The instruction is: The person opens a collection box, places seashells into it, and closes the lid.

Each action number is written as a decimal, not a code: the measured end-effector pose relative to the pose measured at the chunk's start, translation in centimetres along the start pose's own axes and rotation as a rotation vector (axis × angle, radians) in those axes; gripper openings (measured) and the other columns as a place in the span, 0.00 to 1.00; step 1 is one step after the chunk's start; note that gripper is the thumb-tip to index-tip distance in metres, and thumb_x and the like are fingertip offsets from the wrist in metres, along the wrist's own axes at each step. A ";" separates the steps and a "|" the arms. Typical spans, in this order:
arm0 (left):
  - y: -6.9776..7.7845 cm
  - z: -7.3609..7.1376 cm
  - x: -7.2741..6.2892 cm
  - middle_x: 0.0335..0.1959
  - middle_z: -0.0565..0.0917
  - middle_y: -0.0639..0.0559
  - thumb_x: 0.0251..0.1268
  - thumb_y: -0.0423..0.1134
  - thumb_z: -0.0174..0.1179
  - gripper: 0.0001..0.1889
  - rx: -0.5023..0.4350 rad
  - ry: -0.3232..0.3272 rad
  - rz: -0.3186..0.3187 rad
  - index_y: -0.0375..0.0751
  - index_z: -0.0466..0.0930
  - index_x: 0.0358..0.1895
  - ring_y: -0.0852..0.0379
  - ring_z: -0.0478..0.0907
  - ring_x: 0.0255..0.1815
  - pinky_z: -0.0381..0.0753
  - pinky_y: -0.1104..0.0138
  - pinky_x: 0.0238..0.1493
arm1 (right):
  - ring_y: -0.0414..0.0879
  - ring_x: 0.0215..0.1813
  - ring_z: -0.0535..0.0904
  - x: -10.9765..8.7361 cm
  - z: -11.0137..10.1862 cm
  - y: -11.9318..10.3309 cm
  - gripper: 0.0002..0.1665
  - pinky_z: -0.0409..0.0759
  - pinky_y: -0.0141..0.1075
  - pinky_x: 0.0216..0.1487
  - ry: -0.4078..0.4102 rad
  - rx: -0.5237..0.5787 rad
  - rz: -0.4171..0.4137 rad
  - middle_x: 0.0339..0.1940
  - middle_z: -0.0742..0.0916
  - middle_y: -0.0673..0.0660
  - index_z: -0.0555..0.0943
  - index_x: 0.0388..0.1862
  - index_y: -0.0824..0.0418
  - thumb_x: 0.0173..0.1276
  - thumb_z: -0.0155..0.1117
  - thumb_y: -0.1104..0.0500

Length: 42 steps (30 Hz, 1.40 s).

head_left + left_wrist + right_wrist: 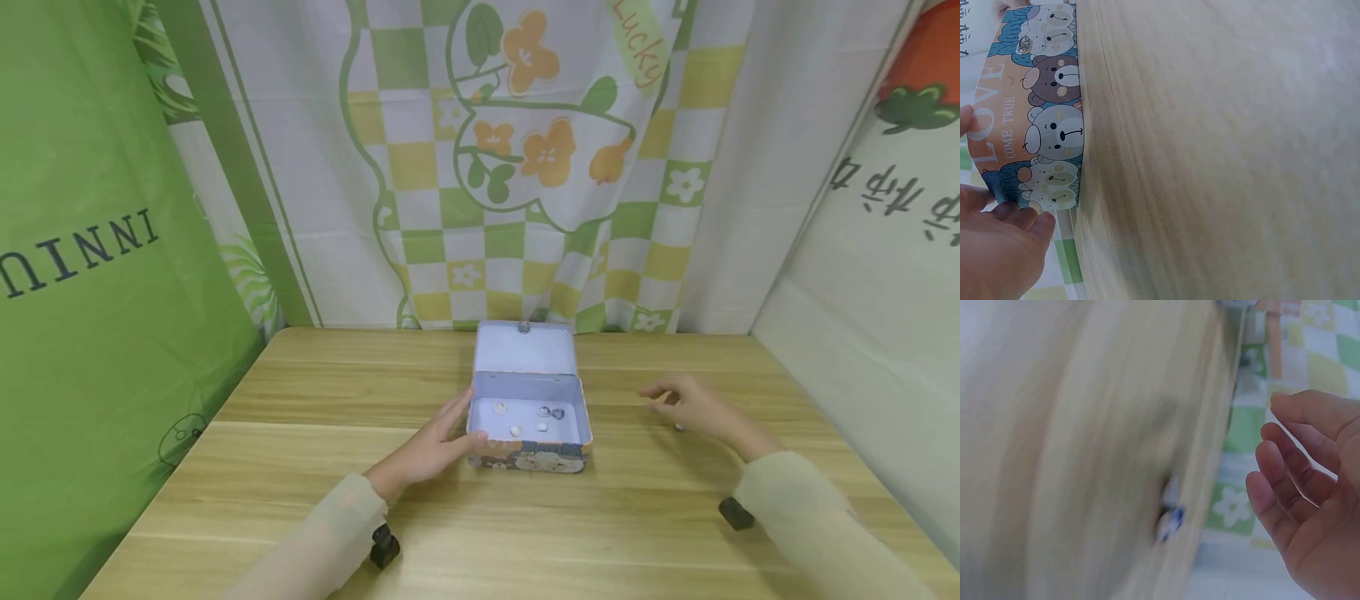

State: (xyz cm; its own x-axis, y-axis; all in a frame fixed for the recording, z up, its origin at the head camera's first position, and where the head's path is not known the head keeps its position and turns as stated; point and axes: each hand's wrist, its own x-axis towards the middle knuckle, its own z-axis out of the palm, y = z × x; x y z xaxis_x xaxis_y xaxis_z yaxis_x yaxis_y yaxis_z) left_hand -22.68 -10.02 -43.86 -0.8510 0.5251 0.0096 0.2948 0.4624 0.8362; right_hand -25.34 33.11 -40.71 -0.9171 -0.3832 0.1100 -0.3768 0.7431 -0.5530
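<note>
An open tin box (573, 414) with cartoon bears on its outside (1047, 125) stands mid-table, its lid (525, 346) tilted back. Several small pale pieces (515, 430) lie on its floor. My left hand (468, 421) rests against the box's left wall with straight fingers (1019, 215), the thumb at the front corner. My right hand (660, 396) hovers above the table to the right of the box, fingers (1279, 469) loosely curled and holding nothing. A small white and blue piece (1171, 519) lies on the wood just under that hand (679, 427).
The wooden table (315, 467) is walled by a green curtain (90, 333) on the left, a checked flower cloth (510, 208) behind and a white sheet (870, 317) on the right. A black wrist mount (384, 546) sits on the left forearm.
</note>
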 end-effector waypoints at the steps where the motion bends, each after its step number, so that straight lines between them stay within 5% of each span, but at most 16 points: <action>1: 0.0 0.0 0.0 0.82 0.40 0.49 0.77 0.55 0.52 0.42 -0.001 0.000 -0.001 0.50 0.37 0.83 0.40 0.42 0.80 0.49 0.35 0.72 | 0.49 0.39 0.82 -0.3 0.0 0.5 0.16 0.82 0.34 0.30 -0.011 -0.002 0.012 0.50 0.85 0.68 0.83 0.53 0.72 0.70 0.65 0.65; 5: -0.1 0.0 0.0 0.82 0.40 0.46 0.77 0.55 0.53 0.42 -0.002 0.000 -0.003 0.51 0.37 0.83 0.40 0.42 0.80 0.49 0.35 0.71 | 0.51 0.40 0.85 -1.3 -0.1 1.9 0.17 0.83 0.35 0.33 -0.048 0.013 0.059 0.51 0.85 0.71 0.82 0.54 0.73 0.70 0.65 0.64; 15: -0.5 0.1 0.2 0.82 0.40 0.45 0.77 0.55 0.52 0.42 -0.007 -0.001 -0.001 0.52 0.37 0.83 0.40 0.41 0.80 0.48 0.33 0.71 | 0.68 0.50 0.81 -2.6 -0.3 3.8 0.15 0.81 0.59 0.50 -0.082 -0.004 0.083 0.51 0.85 0.70 0.84 0.51 0.70 0.68 0.67 0.64; 26: 0.0 0.0 0.0 0.82 0.40 0.46 0.77 0.54 0.52 0.42 -0.008 0.001 -0.002 0.52 0.37 0.83 0.40 0.42 0.80 0.48 0.34 0.71 | 0.68 0.52 0.80 -2.7 0.1 4.5 0.16 0.79 0.62 0.52 -0.044 -0.043 0.077 0.48 0.86 0.70 0.85 0.49 0.72 0.63 0.70 0.66; 42: -0.2 0.0 0.1 0.82 0.40 0.45 0.76 0.56 0.52 0.43 -0.016 -0.002 -0.002 0.52 0.37 0.83 0.39 0.42 0.80 0.49 0.33 0.71 | 0.61 0.49 0.83 -2.2 0.3 3.6 0.13 0.80 0.58 0.52 -0.016 -0.107 0.068 0.46 0.88 0.64 0.87 0.46 0.66 0.69 0.68 0.59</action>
State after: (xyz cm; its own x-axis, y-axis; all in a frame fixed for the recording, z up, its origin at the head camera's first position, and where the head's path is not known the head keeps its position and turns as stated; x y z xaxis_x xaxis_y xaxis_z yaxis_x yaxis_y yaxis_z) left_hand -22.81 -10.03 -44.01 -0.8506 0.5258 0.0069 0.2864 0.4522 0.8447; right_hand -24.65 36.48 -43.20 -0.9392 -0.3379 0.0620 -0.3264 0.8216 -0.4674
